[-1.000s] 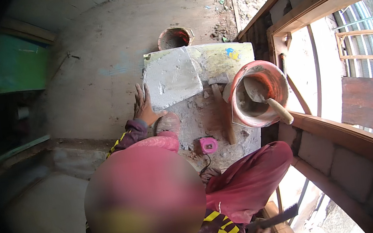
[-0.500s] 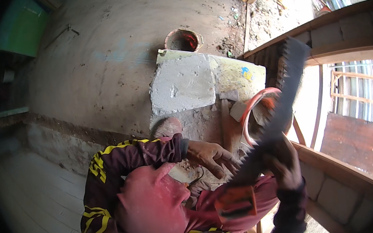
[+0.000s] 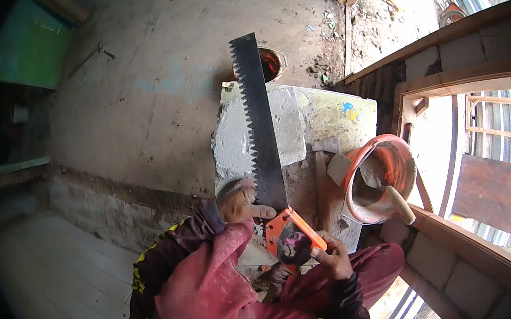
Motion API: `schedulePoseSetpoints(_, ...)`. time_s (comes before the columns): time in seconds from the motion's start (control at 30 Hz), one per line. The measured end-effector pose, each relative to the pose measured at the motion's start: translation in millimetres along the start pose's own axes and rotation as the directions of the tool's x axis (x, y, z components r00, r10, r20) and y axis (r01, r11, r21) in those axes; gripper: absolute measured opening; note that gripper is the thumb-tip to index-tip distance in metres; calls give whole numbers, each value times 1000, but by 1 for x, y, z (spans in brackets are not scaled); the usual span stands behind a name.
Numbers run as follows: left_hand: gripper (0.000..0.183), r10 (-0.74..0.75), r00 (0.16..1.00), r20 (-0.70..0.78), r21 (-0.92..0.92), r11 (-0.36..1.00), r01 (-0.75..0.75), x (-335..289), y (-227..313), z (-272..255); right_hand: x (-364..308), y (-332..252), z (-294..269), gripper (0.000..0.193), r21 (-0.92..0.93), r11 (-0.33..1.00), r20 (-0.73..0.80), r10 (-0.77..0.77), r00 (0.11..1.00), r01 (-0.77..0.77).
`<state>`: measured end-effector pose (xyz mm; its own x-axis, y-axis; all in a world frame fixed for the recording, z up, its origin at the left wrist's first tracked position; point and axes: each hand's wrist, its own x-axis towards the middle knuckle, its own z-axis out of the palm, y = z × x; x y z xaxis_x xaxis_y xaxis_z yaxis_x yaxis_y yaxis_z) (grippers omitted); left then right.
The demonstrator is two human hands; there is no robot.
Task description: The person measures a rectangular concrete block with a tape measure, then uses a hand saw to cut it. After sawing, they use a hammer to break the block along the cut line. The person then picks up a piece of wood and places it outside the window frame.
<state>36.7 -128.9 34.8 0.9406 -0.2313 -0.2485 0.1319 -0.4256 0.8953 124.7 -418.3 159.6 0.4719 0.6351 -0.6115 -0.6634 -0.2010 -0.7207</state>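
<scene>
A handsaw with a dark toothed blade [image 3: 257, 121] and an orange handle [image 3: 314, 235] points away from me over a pale, rough-faced block [image 3: 229, 131]. Its teeth face left. My right hand [image 3: 332, 257] is closed around the handle. My left hand [image 3: 235, 203] is at the block's near edge, beside the lower end of the blade. Its thumb is stretched out to the blade, while its other fingers are bunched and only partly visible. Whether the teeth touch the block, I cannot tell.
Right of the block lies a yellowish board [image 3: 332, 112]. An orange-rimmed bucket [image 3: 352, 195] holds a trowel with a wooden handle [image 3: 401, 205]. Another bucket [image 3: 282, 64] stands beyond the block. At right is a wooden window frame [image 3: 468, 232]; a hammer [image 3: 103, 49] lies far left.
The saw has swung left from over the orange-rimmed bucket to above the block, its blade now pointing away. My right hand has moved left with it; my left hand has shifted up and left to the blade.
</scene>
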Motion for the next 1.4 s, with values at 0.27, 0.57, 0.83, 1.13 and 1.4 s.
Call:
schedulePoseSetpoints(0.27,102,-267,788,-555,-86,960,265,-17,1,-39,15,20,24,40,-36,941,-329,-329,885,337)
schedulePoseSetpoints(0.57,134,-88,667,-740,141,949,281,28,-66,-12,45,32,35,38,-459,825,-276,-486,829,330)
schedulePoseSetpoints(0.83,130,-110,723,-683,141,950,278,67,-57,-47,81,20,42,39,-631,703,-157,-530,833,329)
schedulePoseSetpoints(1.13,66,-57,375,-925,71,945,318,140,-89,-99,95,46,39,39,-635,693,-171,-557,813,341)
schedulePoseSetpoints(1.4,49,-245,358,-901,-129,939,317,183,-123,-105,97,40,45,38,-652,655,-141,-600,787,383)
